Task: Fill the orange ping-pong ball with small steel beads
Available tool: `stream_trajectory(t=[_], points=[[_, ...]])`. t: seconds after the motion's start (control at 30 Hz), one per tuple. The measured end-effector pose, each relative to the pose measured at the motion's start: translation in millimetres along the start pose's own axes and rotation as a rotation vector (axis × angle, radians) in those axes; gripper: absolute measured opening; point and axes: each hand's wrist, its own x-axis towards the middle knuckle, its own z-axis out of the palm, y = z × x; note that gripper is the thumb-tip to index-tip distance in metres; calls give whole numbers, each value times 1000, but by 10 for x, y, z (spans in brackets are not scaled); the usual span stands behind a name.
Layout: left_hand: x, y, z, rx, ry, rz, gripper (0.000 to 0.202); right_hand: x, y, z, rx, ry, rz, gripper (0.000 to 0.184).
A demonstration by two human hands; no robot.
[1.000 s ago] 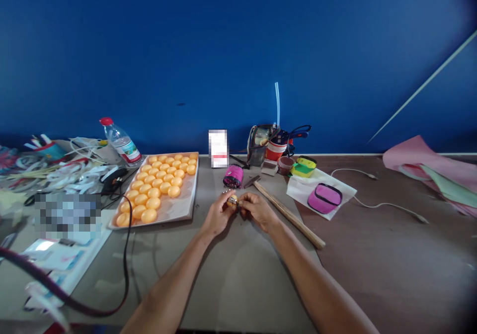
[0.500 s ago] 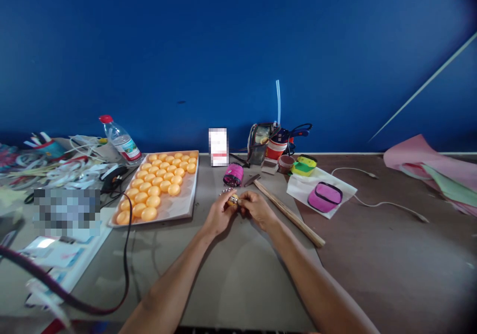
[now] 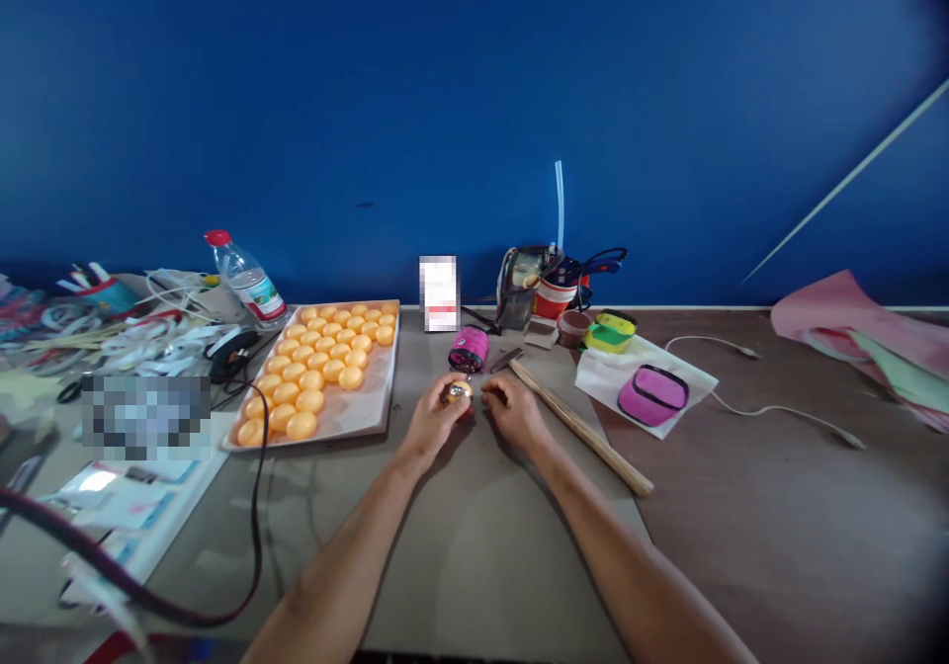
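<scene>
My left hand is closed round a small orange ball with shiny silver pieces on its surface. Just to its right, my right hand is apart from the ball, thumb and fingers drawn together; anything between them is too small to make out. Beyond both hands lies a magenta pouch with a dark opening facing me and small shiny bits near it. A hammer with a wooden handle rests right of my right hand, its head pointing away from me.
A white tray of orange balls stands on the left, near a tilted water bottle. Cables and clutter fill the far left. At the right, another magenta pouch lies on white paper, with a yellow-green pouch behind it.
My right hand has come away from the ball, leaving a gap. The ball stays in my left hand, its silver side now showing more. The whole view has shifted slightly.
</scene>
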Motion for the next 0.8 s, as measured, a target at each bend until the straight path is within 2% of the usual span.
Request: stream_trajectory(t=[0.13, 0.27, 0.37, 0.67, 0.8], points=[[31, 14, -30, -117, 149, 62, 37, -89, -81, 66, -274, -101, -184, 24], [60, 89, -73, -197, 315, 131, 36, -136, -188, 85, -492, -182, -205, 36], [63, 133, -80, -216, 382, 158, 34, -137, -211, 95, -570, -235, -201, 37], [82, 56, -83, -195, 341, 96, 36, -87, -134, 137, -535, -194, -190, 19], [66, 58, -75, -184, 293, 79, 36, -81, -103, 123, -352, -89, -177, 16]])
